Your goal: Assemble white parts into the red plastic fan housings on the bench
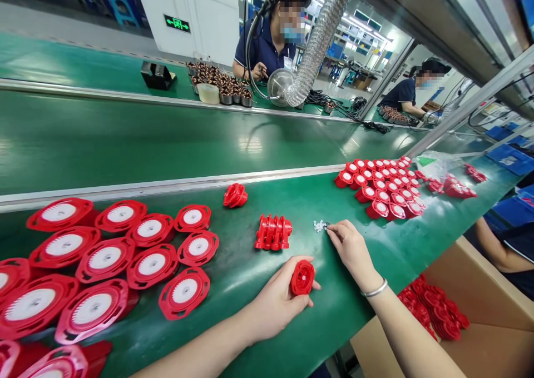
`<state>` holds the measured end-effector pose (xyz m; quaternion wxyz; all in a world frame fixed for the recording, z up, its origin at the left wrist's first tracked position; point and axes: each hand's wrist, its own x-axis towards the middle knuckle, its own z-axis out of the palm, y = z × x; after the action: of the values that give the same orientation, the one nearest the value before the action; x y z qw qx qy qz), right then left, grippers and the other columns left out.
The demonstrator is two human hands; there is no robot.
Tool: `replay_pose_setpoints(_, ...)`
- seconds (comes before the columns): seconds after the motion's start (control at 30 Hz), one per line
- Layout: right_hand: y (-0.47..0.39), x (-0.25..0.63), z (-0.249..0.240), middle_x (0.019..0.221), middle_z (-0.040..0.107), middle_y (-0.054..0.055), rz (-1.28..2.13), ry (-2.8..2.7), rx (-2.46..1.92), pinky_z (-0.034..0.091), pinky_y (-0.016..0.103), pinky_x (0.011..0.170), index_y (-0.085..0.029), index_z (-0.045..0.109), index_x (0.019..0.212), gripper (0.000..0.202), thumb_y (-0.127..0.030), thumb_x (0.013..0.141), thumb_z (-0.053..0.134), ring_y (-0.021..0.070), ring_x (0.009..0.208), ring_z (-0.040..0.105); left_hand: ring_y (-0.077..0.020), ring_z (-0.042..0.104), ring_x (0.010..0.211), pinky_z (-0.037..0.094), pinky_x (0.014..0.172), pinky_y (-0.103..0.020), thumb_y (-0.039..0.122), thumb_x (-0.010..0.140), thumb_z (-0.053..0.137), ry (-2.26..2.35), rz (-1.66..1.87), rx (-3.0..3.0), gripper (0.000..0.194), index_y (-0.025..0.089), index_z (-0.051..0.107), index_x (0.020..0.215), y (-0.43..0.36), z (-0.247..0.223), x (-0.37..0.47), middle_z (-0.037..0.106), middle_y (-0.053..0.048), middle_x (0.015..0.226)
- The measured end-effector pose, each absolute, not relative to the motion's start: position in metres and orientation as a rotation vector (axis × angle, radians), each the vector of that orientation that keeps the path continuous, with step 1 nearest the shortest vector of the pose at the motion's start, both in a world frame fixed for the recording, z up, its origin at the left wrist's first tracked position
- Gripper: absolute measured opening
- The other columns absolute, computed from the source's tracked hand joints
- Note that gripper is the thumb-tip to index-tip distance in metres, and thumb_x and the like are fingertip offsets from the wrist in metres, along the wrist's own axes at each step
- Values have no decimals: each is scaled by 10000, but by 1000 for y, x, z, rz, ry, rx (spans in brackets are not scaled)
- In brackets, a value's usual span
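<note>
My left hand (275, 294) is closed around a round red plastic housing (302, 278), its open face turned up with a small white spot in its centre. To the right, my right hand (352, 250) pinches with thumb and forefinger at the edge of a little pile of small white pieces (319, 225). Whatever is between those fingertips is too small to name. Just beyond my left hand, a row of stacked red housings (273, 232) lies on the green bench (233, 333). Another short red stack (236, 195) sits farther back.
Red housings with white discs (104, 257) cover the left side; another group (381, 186) stands at the right. A cardboard box (479, 289) of red parts is at lower right. Copper-wound parts (221, 82) sit across the conveyor (167, 136), near a co-worker (267, 44) and a duct (319, 39).
</note>
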<state>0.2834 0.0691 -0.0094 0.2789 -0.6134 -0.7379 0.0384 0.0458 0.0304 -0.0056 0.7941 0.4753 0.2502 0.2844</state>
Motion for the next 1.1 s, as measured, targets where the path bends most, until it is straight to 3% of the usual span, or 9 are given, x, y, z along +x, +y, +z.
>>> replay_pose_setpoints(0.3,72,292,1,769,591,41,180,-2008,-1667,518,321,679,-199,629,782,248,-327,962,516,186,699,597,-175,592,871,484,851,-387,190,747,659,532,617,964,565,186,406,1253,34,2,43,590,-85,1062)
replay_pose_setpoints(0.4,63,286,7,755,590,33,196,-1989,-1658,501,297,613,-192,628,780,224,-316,949,549,164,642,575,-205,601,948,483,861,-394,211,731,706,519,632,897,564,203,432,1224,35,2,43,571,-85,1096)
replay_pose_setpoints(0.53,34,255,17,822,622,33,346,-1973,-1483,504,260,617,-198,648,849,127,-251,944,583,143,695,603,-241,588,1061,460,917,-413,223,716,737,476,660,832,539,216,460,1178,35,-2,45,557,-66,1104)
replay_pose_setpoints(0.8,6,213,14,868,631,42,368,-2015,-1219,554,280,702,-204,644,982,94,-142,934,592,157,803,638,-157,516,906,395,819,-307,195,703,709,460,670,836,475,200,487,1123,36,-5,45,539,-4,1012)
replay_pose_setpoints(1.1,1,221,12,1012,652,92,193,-2213,-1114,591,327,778,-214,586,1253,350,-71,935,550,193,934,653,-184,541,949,413,828,-316,200,683,708,541,656,865,544,213,494,1183,36,-5,43,556,-18,1044)
